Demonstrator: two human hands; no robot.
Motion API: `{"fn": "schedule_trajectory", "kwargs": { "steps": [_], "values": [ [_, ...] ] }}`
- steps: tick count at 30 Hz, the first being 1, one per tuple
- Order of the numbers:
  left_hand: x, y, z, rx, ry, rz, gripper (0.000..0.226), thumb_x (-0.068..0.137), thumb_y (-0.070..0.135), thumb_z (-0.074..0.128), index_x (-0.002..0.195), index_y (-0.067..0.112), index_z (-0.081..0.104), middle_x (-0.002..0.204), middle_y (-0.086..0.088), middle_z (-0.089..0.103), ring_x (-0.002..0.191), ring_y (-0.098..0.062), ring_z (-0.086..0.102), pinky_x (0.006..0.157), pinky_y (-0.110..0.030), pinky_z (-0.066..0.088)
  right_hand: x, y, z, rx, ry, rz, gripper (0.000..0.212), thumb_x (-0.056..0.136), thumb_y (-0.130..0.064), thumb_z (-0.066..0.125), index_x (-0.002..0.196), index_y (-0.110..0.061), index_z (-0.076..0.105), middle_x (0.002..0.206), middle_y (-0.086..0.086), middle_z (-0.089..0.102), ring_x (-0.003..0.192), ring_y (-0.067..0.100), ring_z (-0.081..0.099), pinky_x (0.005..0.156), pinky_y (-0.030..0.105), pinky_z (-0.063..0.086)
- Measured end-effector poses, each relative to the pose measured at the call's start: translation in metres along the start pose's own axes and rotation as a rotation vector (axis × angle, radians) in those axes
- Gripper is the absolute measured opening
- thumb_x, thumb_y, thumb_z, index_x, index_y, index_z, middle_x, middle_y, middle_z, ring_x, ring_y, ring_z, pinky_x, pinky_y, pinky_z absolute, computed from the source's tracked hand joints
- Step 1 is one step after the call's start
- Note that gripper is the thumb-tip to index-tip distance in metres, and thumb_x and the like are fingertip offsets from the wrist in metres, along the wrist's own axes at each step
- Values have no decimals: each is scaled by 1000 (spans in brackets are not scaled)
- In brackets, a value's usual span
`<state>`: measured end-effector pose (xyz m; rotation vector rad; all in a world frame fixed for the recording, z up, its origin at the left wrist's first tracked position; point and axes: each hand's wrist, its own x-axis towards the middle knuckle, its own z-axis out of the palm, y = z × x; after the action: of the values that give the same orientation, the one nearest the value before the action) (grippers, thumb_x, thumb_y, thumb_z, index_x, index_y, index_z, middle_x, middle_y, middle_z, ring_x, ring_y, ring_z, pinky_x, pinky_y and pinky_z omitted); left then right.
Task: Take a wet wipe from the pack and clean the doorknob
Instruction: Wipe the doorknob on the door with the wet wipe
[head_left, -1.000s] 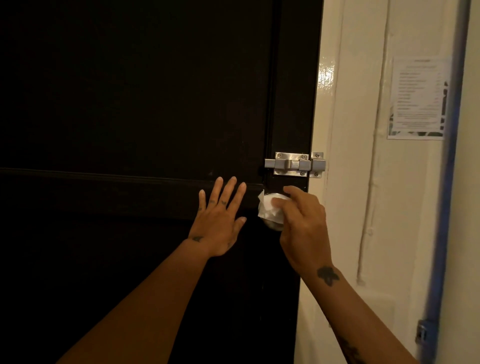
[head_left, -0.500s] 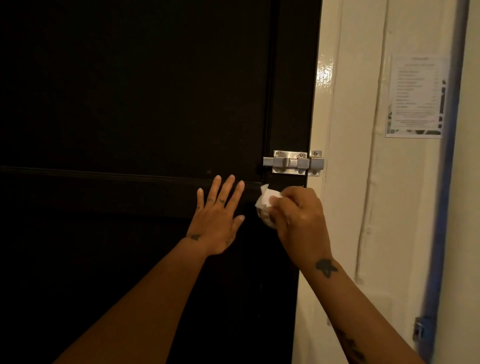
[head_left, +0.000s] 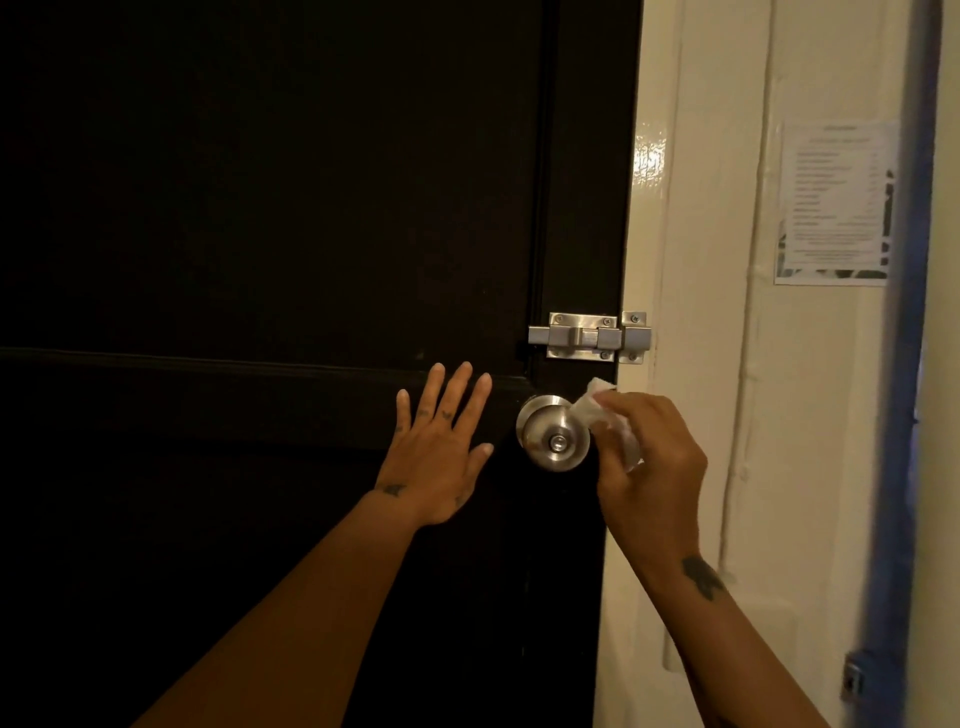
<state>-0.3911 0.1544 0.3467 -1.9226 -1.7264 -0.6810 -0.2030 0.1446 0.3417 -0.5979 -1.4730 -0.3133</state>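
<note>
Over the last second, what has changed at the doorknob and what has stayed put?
The right hand, gripping the wet wipe, has moved off the front of the doorknob to its right side, so the knob's face and keyhole now show; the wipe lies against the knob's upper right edge. The left hand stays flat on the door, and the slide bolt above is unchanged.

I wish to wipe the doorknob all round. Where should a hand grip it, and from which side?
Grip the doorknob by its round rim, from the front-right, where the right hand holds the wet wipe. It stands out from the door and is round, so a grip can close behind its edge.
</note>
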Motion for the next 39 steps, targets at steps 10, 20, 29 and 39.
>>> {"fn": "schedule_trajectory", "kwargs": {
  "steps": [10, 20, 29, 39],
  "values": [
    [1, 0, 1, -2, 2, -8, 69, 97, 41, 30, 128, 30, -31, 155, 5, -26, 127, -15, -37, 104, -42, -20, -50, 19, 1, -49, -166, -105, 32, 83, -40, 49, 106, -17, 53, 103, 1, 53, 90, 14, 47, 77, 11, 44],
    [2, 0, 2, -6, 6, -1, 68, 97, 41, 30, 128, 31, -30, 155, 4, -25, 128, -15, -37, 105, -44, -20, -17, 10, 7, -130, -80, -30, 31, 75, 5, 65, 105, -3, 63, 91, 17, 60, 85, 15, 47, 76, 9, 33],
    [1, -1, 2, -15, 19, 4, 68, 97, 40, 29, 128, 30, -30, 155, 4, -25, 128, -15, -37, 107, -44, -19, -30, 7, -3, -104, -45, -13, 27, 80, -14, 46, 93, -1, 66, 87, 16, 62, 82, 16, 49, 76, 6, 36],
    [0, -1, 1, -21, 13, 12, 68, 97, 40, 30, 128, 31, -30, 156, 3, -24, 128, -14, -36, 106, -43, -19, -39, 19, 1, -264, -175, -180, 48, 61, -1, 81, 104, -8, 61, 94, 16, 68, 79, 28, 60, 69, 27, 45]
  ]
}}
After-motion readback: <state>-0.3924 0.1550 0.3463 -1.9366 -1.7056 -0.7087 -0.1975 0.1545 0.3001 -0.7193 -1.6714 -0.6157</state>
